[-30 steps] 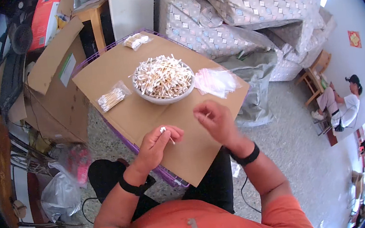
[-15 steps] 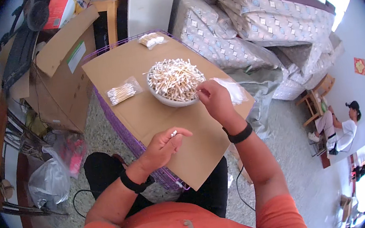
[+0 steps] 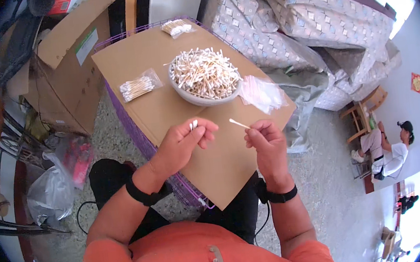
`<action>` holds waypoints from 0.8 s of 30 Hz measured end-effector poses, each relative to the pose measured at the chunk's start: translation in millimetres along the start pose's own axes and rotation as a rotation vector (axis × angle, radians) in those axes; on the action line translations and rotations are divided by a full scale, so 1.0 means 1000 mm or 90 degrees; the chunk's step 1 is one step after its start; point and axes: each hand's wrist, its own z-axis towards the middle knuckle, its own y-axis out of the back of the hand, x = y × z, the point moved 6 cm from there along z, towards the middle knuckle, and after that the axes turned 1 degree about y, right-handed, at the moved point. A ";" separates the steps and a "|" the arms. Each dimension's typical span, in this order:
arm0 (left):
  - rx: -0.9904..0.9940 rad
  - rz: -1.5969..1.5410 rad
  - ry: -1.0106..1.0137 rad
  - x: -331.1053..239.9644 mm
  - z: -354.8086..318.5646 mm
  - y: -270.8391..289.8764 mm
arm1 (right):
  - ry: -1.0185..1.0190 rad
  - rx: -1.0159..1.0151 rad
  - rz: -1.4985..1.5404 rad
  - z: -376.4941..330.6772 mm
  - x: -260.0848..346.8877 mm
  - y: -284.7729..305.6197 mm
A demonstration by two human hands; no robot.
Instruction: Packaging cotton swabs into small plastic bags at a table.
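A few cotton swabs (image 3: pixel 193 124) poke out white-tipped between the thumb and fingers of my left hand (image 3: pixel 178 144), which is closed around them. Facing it, my right hand (image 3: pixel 267 144) pinches a single cotton swab (image 3: pixel 239 123), its white tip aimed toward the left hand. Just beyond both hands stands a round pale bowl (image 3: pixel 201 100) heaped with loose cotton swabs (image 3: pixel 204 74). To its right lies a stack of clear plastic bags (image 3: pixel 263 95). A filled bag of swabs (image 3: pixel 137 87) rests left of the bowl, and another filled bag (image 3: pixel 176 28) lies at the far edge.
The cardboard sheet (image 3: pixel 219 166) lies on a purple wire frame (image 3: pixel 142 131) before my knees. A large cardboard box (image 3: pixel 68 90) stands at left. Plastic-wrapped furniture (image 3: pixel 282 35) is piled behind at right. A seated person (image 3: pixel 391 154) is far right.
My right hand has drawn back from the bowl's right edge toward me, now showing a swab in its pinch. My left hand has risen slightly, and the view has shifted a little.
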 end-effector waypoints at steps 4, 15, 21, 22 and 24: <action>-0.008 0.024 0.045 -0.003 0.005 -0.001 | -0.082 0.008 0.057 -0.025 -0.018 -0.012; 0.012 0.177 -0.024 0.005 0.005 -0.001 | -0.082 0.003 0.122 -0.026 -0.034 -0.028; -0.006 0.133 -0.026 0.004 0.005 0.000 | -0.063 0.010 0.064 -0.027 -0.039 -0.030; -0.007 0.134 -0.023 0.004 0.005 0.001 | -0.067 0.011 0.057 -0.027 -0.039 -0.031; -0.009 0.129 -0.020 0.006 0.005 0.001 | -0.073 0.016 0.042 -0.026 -0.037 -0.033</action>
